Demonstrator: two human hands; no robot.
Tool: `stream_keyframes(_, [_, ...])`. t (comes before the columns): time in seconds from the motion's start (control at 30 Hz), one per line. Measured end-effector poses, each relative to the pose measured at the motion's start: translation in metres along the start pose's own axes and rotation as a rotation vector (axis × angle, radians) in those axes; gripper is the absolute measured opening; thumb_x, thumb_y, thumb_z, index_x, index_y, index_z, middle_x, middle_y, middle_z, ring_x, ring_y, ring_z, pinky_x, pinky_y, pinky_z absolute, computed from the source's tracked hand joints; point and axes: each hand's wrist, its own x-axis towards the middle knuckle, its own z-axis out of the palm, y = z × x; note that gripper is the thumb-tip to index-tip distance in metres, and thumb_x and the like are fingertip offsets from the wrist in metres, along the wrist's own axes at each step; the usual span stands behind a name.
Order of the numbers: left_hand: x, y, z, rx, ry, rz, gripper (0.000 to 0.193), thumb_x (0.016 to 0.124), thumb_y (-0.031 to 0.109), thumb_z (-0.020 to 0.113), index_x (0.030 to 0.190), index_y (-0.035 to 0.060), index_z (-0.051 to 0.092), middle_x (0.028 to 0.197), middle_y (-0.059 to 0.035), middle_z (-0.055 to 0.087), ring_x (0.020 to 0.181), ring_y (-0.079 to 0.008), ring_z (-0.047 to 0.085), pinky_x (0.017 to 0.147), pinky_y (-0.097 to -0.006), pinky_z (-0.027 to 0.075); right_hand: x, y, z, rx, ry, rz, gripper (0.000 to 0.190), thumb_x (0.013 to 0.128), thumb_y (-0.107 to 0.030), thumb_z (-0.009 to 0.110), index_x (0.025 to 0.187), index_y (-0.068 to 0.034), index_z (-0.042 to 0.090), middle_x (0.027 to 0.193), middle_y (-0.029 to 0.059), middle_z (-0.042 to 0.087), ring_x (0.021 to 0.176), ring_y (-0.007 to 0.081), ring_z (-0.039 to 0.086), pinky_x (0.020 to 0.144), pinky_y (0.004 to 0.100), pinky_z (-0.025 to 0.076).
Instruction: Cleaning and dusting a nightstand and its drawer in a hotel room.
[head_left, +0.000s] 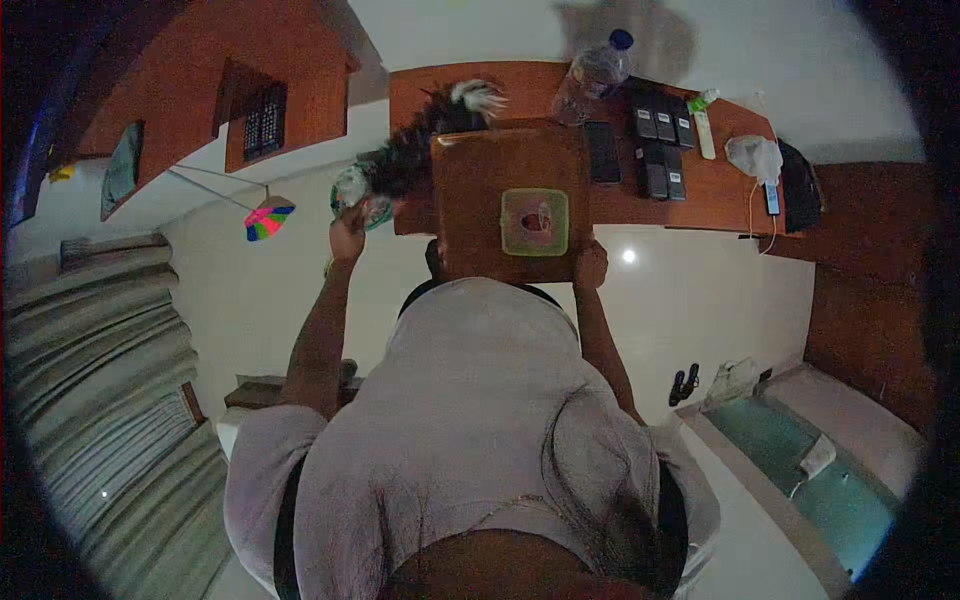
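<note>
A brown square board or tray (472, 202) lies before me, its near edge close to my body. On its right part sits a square yellow-green container (535, 222) with something reddish in it. My right hand (592, 262) is closed at the board's near right edge. Left of the board, my left hand (348, 234) is raised beside a round green-rimmed object (379, 214) and some clear or whitish material; whether it grips either is unclear. A dark fluffy thing with a pale tip (409, 154) runs from there towards the board's far left corner.
On the reddish-brown table (720, 202) stand a clear bottle with a blue cap (600, 67), a dark phone (603, 153), several black boxes (660, 150) and a white plastic bag (754, 157) near a cable. Dark footwear (684, 385) lies on the floor at the right; a curtain (97, 360) hangs left.
</note>
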Motion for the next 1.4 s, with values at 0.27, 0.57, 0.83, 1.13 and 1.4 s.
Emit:
stream_keyframes(0.27, [-0.013,-0.022,0.06,0.272,-0.049,0.052,0.027,0.085,0.008,0.045,0.107,0.0047,0.06,0.095,-0.0205,0.062,0.086,-0.0375,0.059,0.075,-0.0447,0.048,-0.007,-0.032,-0.014,-0.189,-0.135,0.232,0.052,0.085,-0.05,0.046,0.107,-0.005,0.062,0.101,0.0182,0.063,0.097,0.0327,0.059,0.08,0.0402,0.048])
stream_keyframes(0.57, [0.002,-0.027,0.0,-0.098,0.078,0.003,0.031,0.09,0.025,0.047,0.107,0.0022,0.059,0.092,-0.0195,0.063,0.085,-0.0314,0.06,0.076,-0.036,0.047,-0.019,0.031,-0.011,0.013,-0.067,0.081,0.044,0.089,-0.042,0.044,0.093,-0.004,0.065,0.093,0.0201,0.063,0.084,0.0319,0.059,0.073,0.0418,0.045])
stream_keyframes(0.83, [-0.069,-0.024,0.056,0.112,-0.094,0.282,0.039,0.091,0.023,0.043,0.124,0.0035,0.05,0.079,-0.0189,0.057,0.075,-0.0313,0.057,0.066,-0.0393,0.046,-0.033,0.029,-0.039,-0.045,-0.019,0.252,0.052,0.09,-0.048,0.04,0.1,-0.002,0.062,0.089,0.0233,0.061,0.085,0.0338,0.059,0.074,0.0437,0.044])
stream_keyframes(1.13, [-0.062,-0.06,0.021,-0.132,0.112,-0.024,0.038,0.094,0.034,0.044,0.114,0.0052,0.059,0.077,-0.0168,0.06,0.066,-0.0324,0.055,0.06,-0.0365,0.043,-0.028,0.016,-0.063,-0.123,-0.039,0.274,0.041,0.094,-0.033,0.04,0.085,0.002,0.06,0.082,0.0177,0.062,0.076,0.0299,0.058,0.066,0.0421,0.044])
stream_keyframes(1.4, [-0.106,0.015,0.027,0.056,-0.292,0.159,0.02,0.09,0.02,0.046,0.087,0.0038,0.058,0.075,-0.0151,0.057,0.065,-0.035,0.055,0.065,-0.0424,0.047,-0.043,0.233,-0.078,0.136,0.175,0.412,0.052,0.093,-0.045,0.04,0.071,-0.001,0.056,0.063,0.0057,0.054,0.06,0.0157,0.05,0.055,0.0359,0.04])
